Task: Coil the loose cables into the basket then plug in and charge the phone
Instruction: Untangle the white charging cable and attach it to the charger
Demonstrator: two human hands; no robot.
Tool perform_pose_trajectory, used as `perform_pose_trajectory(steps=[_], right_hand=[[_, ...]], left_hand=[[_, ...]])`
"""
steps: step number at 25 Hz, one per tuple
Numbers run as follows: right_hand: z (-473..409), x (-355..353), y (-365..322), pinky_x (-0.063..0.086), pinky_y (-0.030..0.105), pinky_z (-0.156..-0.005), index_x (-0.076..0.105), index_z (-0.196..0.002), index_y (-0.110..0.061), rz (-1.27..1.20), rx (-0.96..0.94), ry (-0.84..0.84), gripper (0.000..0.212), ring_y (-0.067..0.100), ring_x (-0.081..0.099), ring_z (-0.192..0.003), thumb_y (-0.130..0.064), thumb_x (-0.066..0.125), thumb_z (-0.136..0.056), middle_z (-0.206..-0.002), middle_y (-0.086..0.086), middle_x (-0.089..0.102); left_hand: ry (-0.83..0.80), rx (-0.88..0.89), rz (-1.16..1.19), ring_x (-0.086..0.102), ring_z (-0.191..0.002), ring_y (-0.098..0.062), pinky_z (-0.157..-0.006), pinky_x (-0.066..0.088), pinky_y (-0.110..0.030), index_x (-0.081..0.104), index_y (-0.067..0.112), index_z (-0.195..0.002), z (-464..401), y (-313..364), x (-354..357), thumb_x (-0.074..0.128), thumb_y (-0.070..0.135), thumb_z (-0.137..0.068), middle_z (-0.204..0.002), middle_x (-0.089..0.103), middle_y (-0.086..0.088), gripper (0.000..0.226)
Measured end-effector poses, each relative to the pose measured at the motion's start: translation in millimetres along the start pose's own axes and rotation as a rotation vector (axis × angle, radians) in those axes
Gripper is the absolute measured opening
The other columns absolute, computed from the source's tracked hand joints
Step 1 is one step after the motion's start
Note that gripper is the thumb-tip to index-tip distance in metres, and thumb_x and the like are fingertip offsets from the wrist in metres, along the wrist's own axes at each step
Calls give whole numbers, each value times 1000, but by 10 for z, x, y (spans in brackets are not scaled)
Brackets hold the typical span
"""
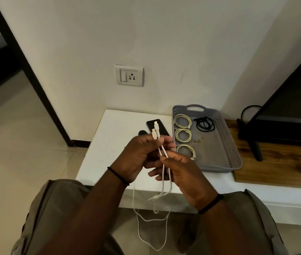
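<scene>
A wall socket (129, 75) with its switch sits on the pale wall above the white ledge (109, 144) in front of you, a dark doorframe (35, 80) to its left and a black stand (256, 142) on the wooden board (278, 162) to the right. Your hands, raised over the ledge, cover the near end of the black phone (156, 127), which lies flat beside the grey basket (225, 140). Inside the basket, three pale coiled cables (183, 134) lie in a column along its left side, with one black coiled cable (205, 124) at the far end. Your left hand (140, 155) pinches the white cable (161, 153) just below its two connectors, both pointing up and away toward the wall. Your right hand (181, 172) grips the doubled strands lower down. The cable runs roughly vertically between your hands, then hangs in loose loops past the ledge's front edge to the tiled floor between your knees.
</scene>
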State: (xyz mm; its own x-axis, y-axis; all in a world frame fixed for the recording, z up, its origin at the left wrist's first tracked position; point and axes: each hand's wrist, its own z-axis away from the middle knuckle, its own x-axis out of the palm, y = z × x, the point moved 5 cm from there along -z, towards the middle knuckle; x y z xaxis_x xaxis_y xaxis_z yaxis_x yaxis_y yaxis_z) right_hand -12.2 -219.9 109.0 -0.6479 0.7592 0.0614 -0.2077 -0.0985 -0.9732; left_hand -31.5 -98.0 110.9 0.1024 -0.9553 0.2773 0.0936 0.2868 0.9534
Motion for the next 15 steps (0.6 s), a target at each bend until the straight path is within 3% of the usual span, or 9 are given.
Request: perform_pose_trajectory(steps=[2, 5, 8, 10, 12, 15], right_hand=[[-36, -48, -5, 59, 33, -82, 70, -101, -23, 69, -58, 146, 21, 24, 73, -87, -20, 49, -100, -98, 9, 76], [-74, -122, -58, 60, 33, -73, 71, -101, -16, 134, -223, 342, 13, 22, 72, -84, -18, 60, -95, -92, 7, 75], [-82, -96, -82, 56, 22, -62, 70, -101, -11, 173, -263, 357, 12, 12, 69, -71, -13, 62, -94, -88, 5, 74], [-76, -95, -71, 55, 22, -58, 69, -100, -11, 204, -221, 355, 10, 9, 66, -63, -15, 62, -94, -83, 3, 73], [-85, -107, -43, 55, 24, -59, 66, -101, -10, 186, -172, 358, 11, 10, 68, -64, -17, 59, -95, -83, 4, 73], [-104, -133, 6, 57, 26, -64, 58, -114, -14, 82, -130, 369, 16, 19, 73, -75, -12, 53, -98, -88, 6, 75]], left_hand=[[9, 19, -60, 66, -104, -37, -88, 54, -44, 66, 4, -119, 10, -16, -26, 48, 23, -99, -112, 71, -15, 33], [5, 16, -197, 68, -97, -31, -95, 53, -46, 65, 20, -125, 2, -50, -38, 49, 31, -99, -106, 73, -10, 33], [-7, -37, -205, 69, -92, -21, -93, 52, -44, 64, 26, -125, 5, -68, -79, 49, 33, -98, -102, 73, -9, 31], [4, -77, -197, 71, -93, -23, -92, 52, -46, 70, 20, -111, 26, -80, -137, 51, 31, -98, -100, 74, -10, 26], [12, -108, -183, 72, -94, -27, -90, 53, -46, 71, 15, -104, 33, -109, -197, 51, 30, -99, -99, 74, -12, 26], [27, -168, -171, 71, -96, -31, -85, 53, -42, 70, 12, -111, 3, -205, -302, 48, 28, -100, -102, 73, -16, 29]])
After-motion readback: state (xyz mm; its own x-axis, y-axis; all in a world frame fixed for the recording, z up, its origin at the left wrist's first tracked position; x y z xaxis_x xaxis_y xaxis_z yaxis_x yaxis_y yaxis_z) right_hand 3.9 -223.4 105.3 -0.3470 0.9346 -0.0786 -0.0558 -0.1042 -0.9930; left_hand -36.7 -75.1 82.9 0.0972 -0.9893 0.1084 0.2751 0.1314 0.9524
